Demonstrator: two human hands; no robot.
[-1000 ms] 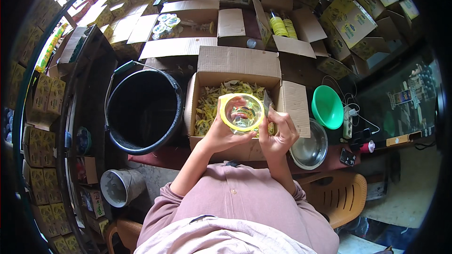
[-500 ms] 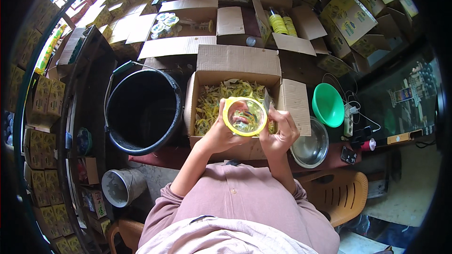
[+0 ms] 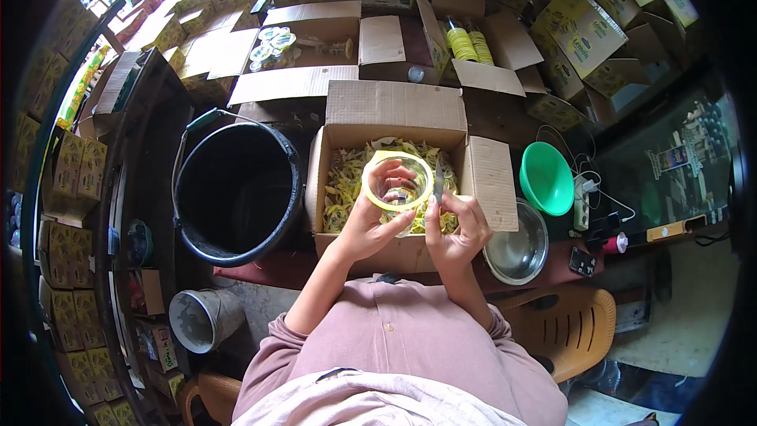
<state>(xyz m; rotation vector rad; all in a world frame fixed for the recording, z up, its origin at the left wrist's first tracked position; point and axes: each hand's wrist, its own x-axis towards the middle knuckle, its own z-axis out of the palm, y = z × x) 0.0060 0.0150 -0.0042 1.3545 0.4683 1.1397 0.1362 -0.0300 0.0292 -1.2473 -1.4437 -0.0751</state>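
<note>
My left hand is wrapped round a clear plastic cup with a yellow rim, its round mouth facing up toward me. The fingers show through its clear wall. Close on its right, my right hand pinches a thin grey knife blade that points away from me; its handle is hidden in the fingers. The blade stands a little apart from the rim. Both hands are over the near part of an open cardboard box, which is filled with yellow and clear plastic scraps.
A black bucket stands left of the box. To the right are a green bowl, a metal bowl and a white power strip. Farther back, open cartons hold clear cups and stacked yellow rings.
The cup has shifted slightly left and toward the far side, and its mouth has turned. My right hand has drawn away from the rim, and the blade now shows upright beside it.
</note>
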